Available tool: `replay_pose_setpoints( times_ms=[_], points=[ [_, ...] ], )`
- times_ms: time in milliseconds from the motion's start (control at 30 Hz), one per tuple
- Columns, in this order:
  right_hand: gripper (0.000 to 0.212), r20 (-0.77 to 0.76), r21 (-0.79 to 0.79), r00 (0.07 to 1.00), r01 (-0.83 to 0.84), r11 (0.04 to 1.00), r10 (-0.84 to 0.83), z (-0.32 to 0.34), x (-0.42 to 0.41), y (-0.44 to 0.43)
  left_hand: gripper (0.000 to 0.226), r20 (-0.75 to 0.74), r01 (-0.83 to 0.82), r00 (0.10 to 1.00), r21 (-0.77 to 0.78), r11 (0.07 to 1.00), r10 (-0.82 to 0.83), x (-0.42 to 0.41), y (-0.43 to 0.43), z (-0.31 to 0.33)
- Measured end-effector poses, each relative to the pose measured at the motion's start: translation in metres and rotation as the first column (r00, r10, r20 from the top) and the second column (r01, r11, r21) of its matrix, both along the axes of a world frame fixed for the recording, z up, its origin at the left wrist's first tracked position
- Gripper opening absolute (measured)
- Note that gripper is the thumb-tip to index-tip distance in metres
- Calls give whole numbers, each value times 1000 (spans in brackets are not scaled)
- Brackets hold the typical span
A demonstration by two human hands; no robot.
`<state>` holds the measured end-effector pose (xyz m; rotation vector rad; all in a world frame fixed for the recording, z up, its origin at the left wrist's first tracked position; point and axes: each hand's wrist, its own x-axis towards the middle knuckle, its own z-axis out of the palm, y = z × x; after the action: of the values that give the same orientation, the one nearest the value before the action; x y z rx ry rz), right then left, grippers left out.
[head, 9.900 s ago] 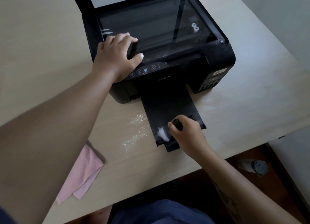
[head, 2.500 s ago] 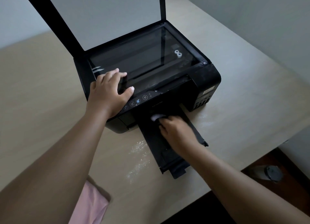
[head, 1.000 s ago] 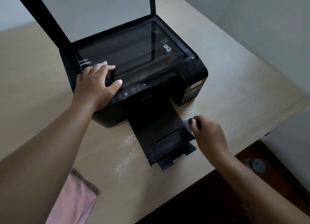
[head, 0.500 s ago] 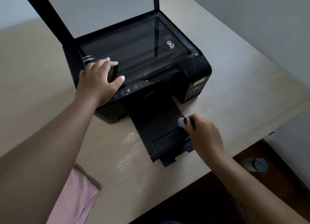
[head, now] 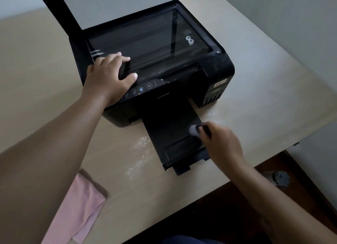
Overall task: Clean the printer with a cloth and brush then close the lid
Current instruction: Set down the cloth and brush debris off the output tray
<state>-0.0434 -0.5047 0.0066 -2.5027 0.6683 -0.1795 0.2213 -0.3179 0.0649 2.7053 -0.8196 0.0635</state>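
Brushing dust off the printer's output tray (head: pixel 171 132) at lower centre, right hand (head: pixel 221 145) gripping the brush (head: pixel 196 129), left hand (head: pixel 109 77) lying flat, bracing the printer (head: pixel 215 70); lid (head: pixel 116 4) needing closing afterwards.

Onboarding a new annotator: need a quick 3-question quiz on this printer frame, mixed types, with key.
1. True or false: the scanner lid is already shut.
2. Which hand holds the brush?
A. left hand
B. right hand
C. neither
3. Fill in: the pink cloth lies on the ___, left of the output tray, with no hand on it.

Key
1. False. The lid stands raised behind the scanner glass.
2. B. The left hand rests flat on the front left corner of the printer.
3. table
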Motion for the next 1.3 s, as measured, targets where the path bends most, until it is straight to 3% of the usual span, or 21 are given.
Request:
replay_pose_setpoints(
  times_ms=[100, 200, 233, 300, 333, 400, 467, 533, 600, 667, 767, 833, 900, 933, 1000, 1067, 1167, 1233, 1300],
  points=[
    [17, 75, -214, 996, 63, 975, -48, -4, -3, -8, 54, -6, -6, 1000, -5, 1000, 6, -1, 0, 0],
    [8, 119, -243, 991, -23, 970, 54, -3, 3, 17, 55, 2, -2, 1000, 0, 1000, 2, -1, 0, 0],
    [11, 88, -160, 987, -119, 980, 135, -3, 6, 28, 55, 5, -1, 1000, 2, 1000, 1, -1, 0, 1],
    [23, -14, 187, 949, -306, 934, 314, 2, 11, 49, 56, 7, -3, 1000, 5, 1000, 3, -1, -1, 1],
    [24, -48, 358, 929, -327, 875, 367, 4, 13, 57, 56, 9, -5, 1000, 6, 1000, 5, -1, 0, 1],
    [28, -51, 444, 951, -253, 859, 306, 6, 17, 55, 56, 11, -6, 1000, 9, 1000, 6, -2, 0, 0],
    [34, -50, 304, 992, -92, 948, 112, 4, 17, 34, 55, 6, -7, 1000, 10, 1000, 7, -2, -1, 0],
    [25, 35, 4, 998, 61, 998, -61, -1, 10, 6, 54, 8, -8, 1000, 12, 1000, 8, -2, -1, 1],
    [17, 112, -249, 990, 108, 962, -83, -4, 3, -6, 54, 10, -10, 1000, 11, 1000, 9, -2, -1, 1],
    [15, 107, -293, 994, 12, 956, 20, -8, 3, 7, 55, 10, -11, 1000, 5, 1000, 11, -1, 0, 1],
    [24, 83, -138, 961, -252, 958, 264, -8, 7, 49, 56, 8, -10, 1000, 2, 1000, 10, -1, 0, 1],
    [31, 5, 144, 934, -354, 924, 357, -3, 9, 76, 56, 4, -10, 1000, 1, 1000, 10, -2, 0, 1],
    [23, -35, 420, 953, -260, 870, 302, 0, 9, 80, 56, 4, -8, 1000, -1, 1000, 8, -3, -1, 0],
    [20, -41, 467, 977, -168, 868, 211, -2, 10, 73, 56, 5, -7, 1000, -3, 1000, 7, -3, 0, 0],
    [19, -57, 362, 997, -29, 932, 53, -4, 10, 46, 56, 8, -5, 1000, -6, 1000, 5, -3, 0, 0],
    [22, 3, 70, 1000, 31, 997, -31, -4, 7, 16, 57, 9, -4, 1000, -6, 1000, 4, -2, 0, 1],
    [18, 111, -257, 994, 44, 965, -16, -5, 8, 4, 56, 9, -5, 1000, 1, 1000, 5, -1, 0, 0],
    [12, 120, -304, 991, -26, 952, 65, -8, 15, 22, 57, 7, -6, 1000, 1, 1000, 6, -1, 1, -1],
    [16, 125, -235, 975, -153, 960, 186, -9, 21, 48, 57, 8, -9, 1000, 0, 1000, 9, -1, 1, -1]
  ],
)
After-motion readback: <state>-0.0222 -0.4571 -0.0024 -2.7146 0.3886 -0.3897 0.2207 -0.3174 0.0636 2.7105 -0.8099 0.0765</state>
